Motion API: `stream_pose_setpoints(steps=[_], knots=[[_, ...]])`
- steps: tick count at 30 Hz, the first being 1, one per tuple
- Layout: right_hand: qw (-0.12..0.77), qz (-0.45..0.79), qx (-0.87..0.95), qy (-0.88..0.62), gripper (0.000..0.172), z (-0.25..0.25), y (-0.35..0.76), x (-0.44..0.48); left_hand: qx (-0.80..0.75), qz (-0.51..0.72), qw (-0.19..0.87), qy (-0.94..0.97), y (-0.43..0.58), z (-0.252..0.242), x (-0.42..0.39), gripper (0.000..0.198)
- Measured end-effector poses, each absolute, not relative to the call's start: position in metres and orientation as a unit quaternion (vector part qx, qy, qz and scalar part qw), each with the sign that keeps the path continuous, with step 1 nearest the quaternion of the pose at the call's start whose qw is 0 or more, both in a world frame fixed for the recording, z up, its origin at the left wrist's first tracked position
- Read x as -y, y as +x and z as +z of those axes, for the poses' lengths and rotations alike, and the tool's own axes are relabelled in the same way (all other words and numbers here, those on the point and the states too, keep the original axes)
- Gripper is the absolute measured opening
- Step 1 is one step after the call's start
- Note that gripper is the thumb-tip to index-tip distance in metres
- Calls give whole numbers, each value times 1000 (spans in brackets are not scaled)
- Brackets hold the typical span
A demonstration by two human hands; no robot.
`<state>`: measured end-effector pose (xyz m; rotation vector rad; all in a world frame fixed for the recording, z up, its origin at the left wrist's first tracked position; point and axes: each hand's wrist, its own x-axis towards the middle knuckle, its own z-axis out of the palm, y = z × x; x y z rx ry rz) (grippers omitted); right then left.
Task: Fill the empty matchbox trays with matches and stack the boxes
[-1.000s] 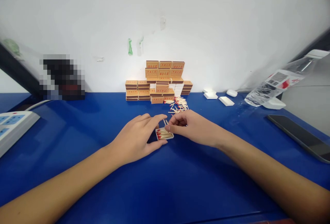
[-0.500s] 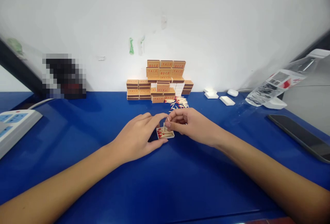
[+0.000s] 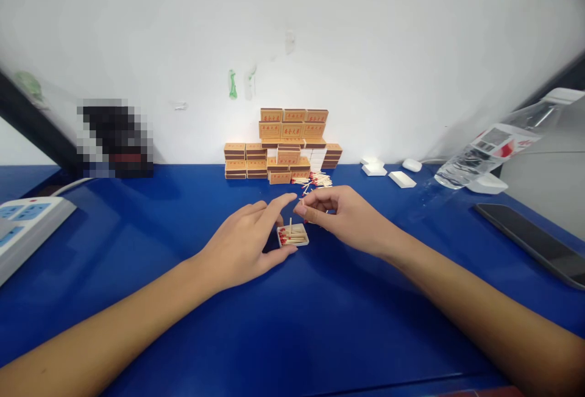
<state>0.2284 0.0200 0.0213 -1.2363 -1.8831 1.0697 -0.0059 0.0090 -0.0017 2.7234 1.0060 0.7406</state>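
Note:
On the blue desk sits a small white matchbox tray (image 3: pixel 307 235) with several red-tipped matches (image 3: pixel 295 237) lying in it. One match (image 3: pixel 290 225) sticks up from the tray. My left hand (image 3: pixel 244 242) holds the tray from the left, thumb at the near edge and a finger at the far corner; its index finger is stretched out above. Just beyond the tray's right side, my right hand (image 3: pixel 340 214) pinches a thin pale match between thumb and forefinger, mostly hidden by the fingertips. Behind it lies a pile of loose matches (image 3: pixel 321 180), partly covered by the hand.
Stacked matchboxes (image 3: pixel 292 130) stand against the white wall. White trays (image 3: pixel 402 179) lie to their right. Further right are a tilted water bottle (image 3: pixel 484 147) and a dark phone (image 3: pixel 530 242). A white power strip (image 3: pixel 41 226) lies at the left edge.
My right hand has lifted slightly up and away from the tray, exposing more of it and the upright match. My left index finger has risen; the rest of that hand stays put.

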Motion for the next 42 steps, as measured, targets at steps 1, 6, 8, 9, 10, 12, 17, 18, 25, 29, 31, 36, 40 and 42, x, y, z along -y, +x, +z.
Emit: stream_pose_setpoints(steps=[1,6,8,9,10,12,17,18,25,29,31,36,40,42], knots=[[322,422,705,-470,26,21,228,-20,-335,246,71,907,-6,-2,-9,82],[315,441,691,-479,21,18,228,-22,-333,247,65,908,-6,-3,-10,80],[299,437,706,-471,19,19,230,-23,-334,245,67,908,-6,-2,-9,79],[292,436,714,-464,19,19,231,-24,-335,243,68,908,-6,-2,-9,79],[286,433,722,-457,19,21,232,-24,-335,242,69,908,-5,-1,-9,80],[274,432,736,-444,19,22,235,-26,-336,240,70,908,-5,0,-9,80],[243,471,742,-411,19,20,240,-31,-329,243,73,910,-6,-1,-9,82],[245,478,739,-407,19,18,240,-32,-327,243,75,910,-6,-1,-9,82],[227,488,749,-388,34,14,244,-36,-311,248,87,913,-7,-1,-9,83],[198,460,775,-385,24,17,244,-36,-301,254,87,915,-7,-1,-9,83],[193,443,786,-386,21,18,244,-35,-301,253,86,915,-6,-1,-9,81],[188,392,801,-411,17,20,244,-32,-310,242,84,915,-5,1,-8,80],[174,355,816,-422,16,22,247,-32,-308,245,89,915,-7,0,-9,81],[169,335,824,-425,17,22,249,-32,-307,246,86,915,-7,-1,-9,82]])
